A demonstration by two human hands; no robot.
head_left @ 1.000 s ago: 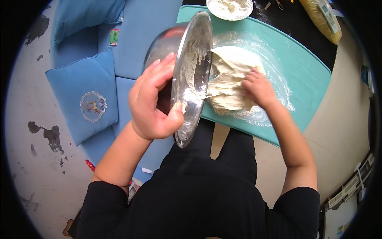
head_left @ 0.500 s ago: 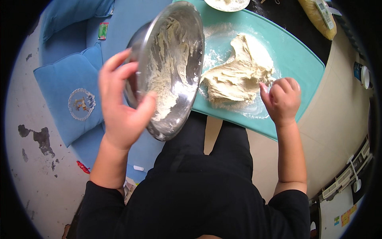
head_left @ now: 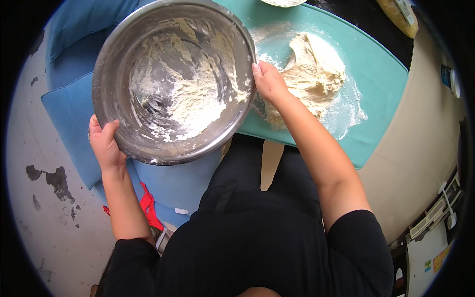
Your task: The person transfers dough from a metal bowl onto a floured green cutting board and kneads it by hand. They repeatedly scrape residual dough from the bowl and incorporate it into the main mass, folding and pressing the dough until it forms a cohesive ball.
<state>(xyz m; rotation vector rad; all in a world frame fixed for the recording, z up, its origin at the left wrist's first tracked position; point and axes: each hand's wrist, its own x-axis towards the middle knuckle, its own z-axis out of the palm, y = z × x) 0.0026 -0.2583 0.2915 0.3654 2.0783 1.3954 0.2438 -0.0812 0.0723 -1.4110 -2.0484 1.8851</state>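
A wide metal bowl (head_left: 111,79) is held between my two hands, its inside facing up toward me. Smears of dough and loose flour cling to its bottom and wall. My left hand (head_left: 105,141) grips the lower left rim, thumb over the edge. On the right rim, my right hand (head_left: 269,81) is closed, with the thumb on the bowl's edge and the other fingers partly hidden behind. A large, rough lump of pale dough (head_left: 316,74) lies on the floured turquoise board (head_left: 381,94), partly behind my right forearm.
Another bowl (head_left: 284,2) with something white in it stands at the top edge on a black surface. A yellowish bag (head_left: 398,17) lies at the far right. On the left is a blue sofa (head_left: 69,114) with cushions; a red cloth (head_left: 149,208) lies near my left forearm.
The bowl has swung from steeply tilted to facing me and shifted left. My right hand has left the dough's side and taken the bowl's right rim; my left hand has moved down to the lower-left rim.
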